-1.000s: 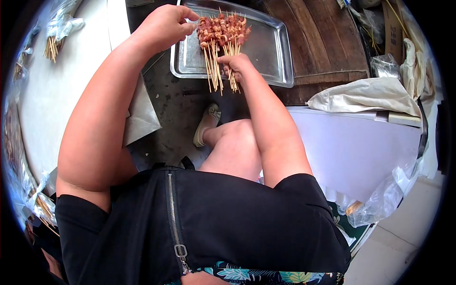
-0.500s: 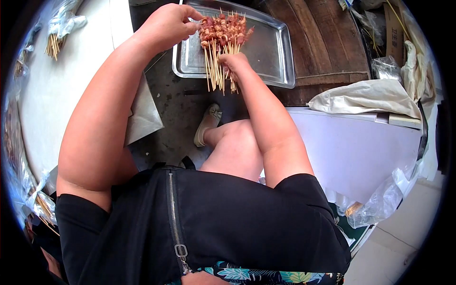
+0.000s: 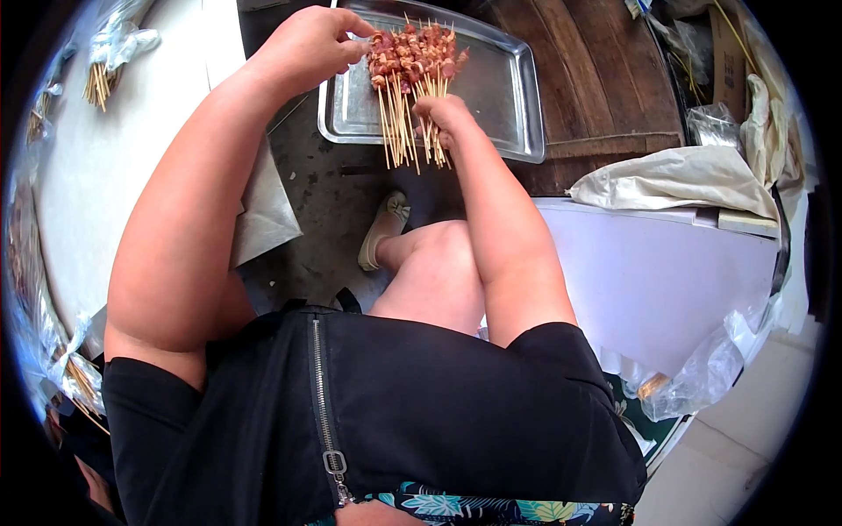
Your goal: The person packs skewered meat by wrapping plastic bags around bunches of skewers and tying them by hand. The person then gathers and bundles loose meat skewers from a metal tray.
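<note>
A bunch of raw meat skewers [image 3: 412, 54] rests on a shallow metal tray [image 3: 504, 114], meat toward the far side and bare sticks pointing back at me past the near rim. My right hand [image 3: 445, 116] is closed around several of the sticks at the right of the bunch; its fingertips are partly hidden. At the left edge of the meat is my left hand [image 3: 326, 46], fingers stretched out and apart, the tips against or very close to the pieces. It grips nothing that I can see.
The tray lies on a brown wooden surface [image 3: 588, 79]. A white table [image 3: 167, 96] at left bears bagged skewers [image 3: 101, 83]. On the right are a cream cloth [image 3: 675, 178], a pale board [image 3: 667, 272] and a clear plastic bag [image 3: 702, 377].
My right hand has shifted slightly right with the sticks it holds, and a gap has opened between them and the left sticks. My left hand has hardly moved.
</note>
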`<state>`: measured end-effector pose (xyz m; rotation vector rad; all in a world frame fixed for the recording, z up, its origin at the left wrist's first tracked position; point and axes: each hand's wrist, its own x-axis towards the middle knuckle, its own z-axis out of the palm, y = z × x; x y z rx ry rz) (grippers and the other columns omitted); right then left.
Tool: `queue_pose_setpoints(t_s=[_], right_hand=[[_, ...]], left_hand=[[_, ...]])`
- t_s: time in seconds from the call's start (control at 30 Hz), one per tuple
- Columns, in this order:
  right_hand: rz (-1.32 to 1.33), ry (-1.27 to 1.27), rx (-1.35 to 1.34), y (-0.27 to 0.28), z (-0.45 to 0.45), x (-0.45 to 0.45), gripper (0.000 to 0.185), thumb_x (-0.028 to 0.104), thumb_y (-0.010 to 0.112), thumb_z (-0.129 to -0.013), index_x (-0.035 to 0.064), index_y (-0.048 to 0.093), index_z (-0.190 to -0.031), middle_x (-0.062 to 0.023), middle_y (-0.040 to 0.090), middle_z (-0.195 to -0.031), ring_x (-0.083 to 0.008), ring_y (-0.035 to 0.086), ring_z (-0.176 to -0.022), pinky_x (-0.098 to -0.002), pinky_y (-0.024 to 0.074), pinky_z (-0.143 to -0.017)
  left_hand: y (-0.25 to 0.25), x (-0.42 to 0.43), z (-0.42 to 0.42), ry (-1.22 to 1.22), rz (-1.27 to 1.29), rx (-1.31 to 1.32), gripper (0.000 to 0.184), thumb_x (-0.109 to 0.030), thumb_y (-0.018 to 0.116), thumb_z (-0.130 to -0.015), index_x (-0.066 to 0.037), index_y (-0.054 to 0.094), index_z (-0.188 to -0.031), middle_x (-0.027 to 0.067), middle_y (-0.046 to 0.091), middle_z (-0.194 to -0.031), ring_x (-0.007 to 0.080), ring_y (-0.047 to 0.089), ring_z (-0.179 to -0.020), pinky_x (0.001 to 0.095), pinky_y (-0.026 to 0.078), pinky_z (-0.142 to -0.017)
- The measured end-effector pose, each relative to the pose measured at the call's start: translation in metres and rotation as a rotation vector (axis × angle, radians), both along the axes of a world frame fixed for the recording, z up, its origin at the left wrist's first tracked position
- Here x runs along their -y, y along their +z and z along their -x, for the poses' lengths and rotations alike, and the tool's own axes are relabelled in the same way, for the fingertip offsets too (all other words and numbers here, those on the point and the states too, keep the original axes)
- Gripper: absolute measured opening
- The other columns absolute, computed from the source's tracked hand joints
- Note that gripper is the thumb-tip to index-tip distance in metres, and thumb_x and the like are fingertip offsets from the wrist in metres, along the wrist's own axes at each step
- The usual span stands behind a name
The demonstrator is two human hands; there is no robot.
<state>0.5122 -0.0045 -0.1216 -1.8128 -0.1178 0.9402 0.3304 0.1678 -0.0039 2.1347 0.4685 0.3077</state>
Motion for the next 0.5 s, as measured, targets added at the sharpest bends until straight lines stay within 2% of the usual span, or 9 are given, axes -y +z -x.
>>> queue_pose_setpoints(t_s=[0.13,0.2,0.23,0.33,0.37,0.47,0.5], right_hand=[[0.002,0.008,0.016,-0.022,-0.004,-0.005,0.009,0.004,0.065,-0.072,-0.0018,0.061,-0.077,-0.0085,0.058,-0.065,-0.0188,0.053,-0.047,-0.0330,0.0461,-0.041],[0.132,0.053,0.187,-0.042,-0.011,-0.008,0.010,0.001,0.067,-0.070,-0.0026,0.061,-0.078,-0.0086,0.060,-0.066,-0.0191,0.057,-0.050,-0.0342,0.0480,-0.044],[0.095,0.045,0.189,-0.044,-0.010,-0.008,0.012,0.000,0.067,-0.069,-0.0043,0.062,-0.079,-0.0099,0.062,-0.068,-0.0206,0.061,-0.055,-0.0351,0.0494,-0.046],[0.187,0.047,0.300,-0.038,-0.004,-0.011,0.012,-0.001,0.067,-0.068,-0.0060,0.062,-0.079,-0.0105,0.062,-0.067,-0.0222,0.062,-0.055,-0.0357,0.0498,-0.046],[0.193,0.044,0.324,-0.053,-0.010,-0.012,0.013,-0.002,0.067,-0.068,-0.0076,0.062,-0.079,-0.0121,0.063,-0.067,-0.0240,0.062,-0.055,-0.0370,0.0508,-0.047],[0.241,0.091,0.294,-0.084,-0.032,-0.015,0.013,-0.002,0.066,-0.068,-0.0075,0.062,-0.079,-0.0131,0.062,-0.065,-0.0249,0.062,-0.053,-0.0385,0.0520,-0.049],[0.212,0.074,0.222,-0.071,-0.024,-0.015,0.011,-0.002,0.064,-0.070,-0.0066,0.061,-0.079,-0.0135,0.062,-0.065,-0.0252,0.062,-0.055,-0.0394,0.0531,-0.050]], left_hand=[[0.001,-0.002,0.000,-0.017,-0.026,-0.022,0.033,-0.013,0.058,-0.086,-0.003,0.059,-0.117,0.0085,0.067,-0.086,0.0142,0.064,-0.076,0.0286,0.051,-0.073],[0.002,-0.001,-0.001,-0.013,-0.028,-0.024,0.033,-0.013,0.058,-0.086,-0.003,0.059,-0.117,0.0084,0.067,-0.086,0.0142,0.064,-0.076,0.0286,0.051,-0.073],[0.002,0.000,0.000,-0.007,-0.028,-0.026,0.033,-0.013,0.058,-0.086,-0.003,0.059,-0.117,0.0082,0.067,-0.085,0.0142,0.063,-0.076,0.0287,0.051,-0.073],[-0.001,-0.001,0.000,-0.009,-0.060,-0.003,0.033,-0.013,0.058,-0.086,-0.003,0.059,-0.117,0.0081,0.066,-0.085,0.0143,0.063,-0.075,0.0289,0.051,-0.073],[-0.003,-0.002,-0.001,-0.015,-0.011,0.010,0.033,-0.013,0.058,-0.086,-0.002,0.059,-0.117,0.0082,0.066,-0.084,0.0144,0.063,-0.075,0.0290,0.051,-0.073],[-0.002,0.001,0.000,0.016,-0.052,0.014,0.033,-0.013,0.059,-0.086,-0.002,0.059,-0.117,0.0084,0.066,-0.083,0.0145,0.063,-0.075,0.0288,0.051,-0.072],[-0.001,0.000,0.001,0.000,-0.020,0.011,0.033,-0.013,0.059,-0.086,-0.002,0.060,-0.116,0.0086,0.065,-0.082,0.0144,0.063,-0.074,0.0284,0.051,-0.072]])
